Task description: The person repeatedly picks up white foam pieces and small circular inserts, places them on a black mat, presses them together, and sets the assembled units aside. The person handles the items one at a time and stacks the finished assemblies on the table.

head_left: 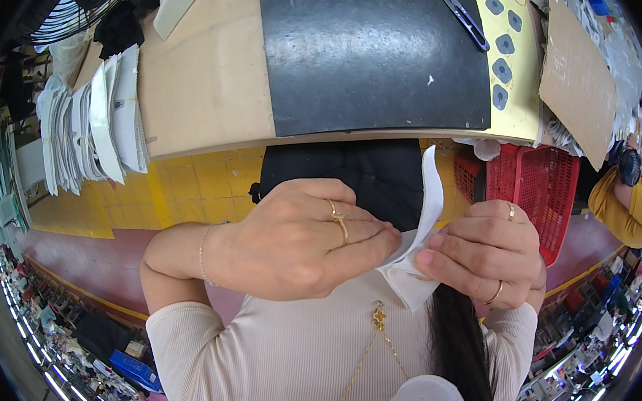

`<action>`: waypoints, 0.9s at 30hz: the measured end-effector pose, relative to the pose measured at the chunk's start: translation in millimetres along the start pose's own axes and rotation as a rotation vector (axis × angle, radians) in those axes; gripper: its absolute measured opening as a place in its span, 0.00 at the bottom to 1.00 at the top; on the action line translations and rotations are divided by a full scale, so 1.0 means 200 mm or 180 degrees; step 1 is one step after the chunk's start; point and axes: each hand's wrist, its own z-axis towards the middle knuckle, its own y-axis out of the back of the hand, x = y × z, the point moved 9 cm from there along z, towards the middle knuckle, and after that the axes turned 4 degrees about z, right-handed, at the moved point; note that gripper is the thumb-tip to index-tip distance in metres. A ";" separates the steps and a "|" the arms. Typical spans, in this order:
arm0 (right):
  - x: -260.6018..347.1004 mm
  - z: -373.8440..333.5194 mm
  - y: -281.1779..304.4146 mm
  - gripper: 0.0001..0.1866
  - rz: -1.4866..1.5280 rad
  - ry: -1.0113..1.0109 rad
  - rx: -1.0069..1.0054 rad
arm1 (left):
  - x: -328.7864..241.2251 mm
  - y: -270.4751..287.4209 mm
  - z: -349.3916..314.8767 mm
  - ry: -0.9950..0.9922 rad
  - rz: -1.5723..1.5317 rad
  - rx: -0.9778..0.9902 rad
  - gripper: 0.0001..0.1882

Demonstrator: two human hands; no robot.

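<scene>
In front of my chest I hold a white fabric piece point(431, 191), shaped like a shirt collar, with both hands. One narrow end stands up above my fingers, and a folded part hangs below them. My left hand point(301, 236) is closed, with its fingertips pressed on the fabric's left side; the thumb is hidden. My right hand point(486, 255) pinches the piece between thumb and fingers at its right side. Both hands are over my lap, just short of the table's near edge.
On the table point(197, 89) lies a black mat point(369, 51) with dark blue thread snips point(464, 20). Beside it is a yellow board with grey patches point(503, 70). Stacked white fabric pieces point(126, 110) overhang at left. A red basket point(522, 190) stands below, at right.
</scene>
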 end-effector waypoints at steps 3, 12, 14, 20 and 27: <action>0.00 -0.01 0.01 0.16 0.0014 -0.0057 0.0066 | 0.01 0.00 -0.01 0.0054 -0.0085 0.0086 0.12; -0.01 -0.17 0.33 0.10 0.0052 -0.0501 -0.0728 | 0.19 0.13 -0.06 0.1013 -0.0115 0.0353 0.13; -0.05 -0.20 0.32 0.09 0.0198 -0.0485 -0.0727 | 0.19 0.11 -0.06 0.1012 -0.0176 0.0298 0.14; -0.12 -0.39 0.45 0.13 0.0260 -0.0683 -0.1823 | 0.18 0.13 -0.03 0.0663 0.0261 0.0081 0.14; -0.48 -1.00 0.42 0.11 0.1245 -0.2619 -0.3599 | 0.31 0.08 -0.08 0.1444 -0.0227 -0.0010 0.12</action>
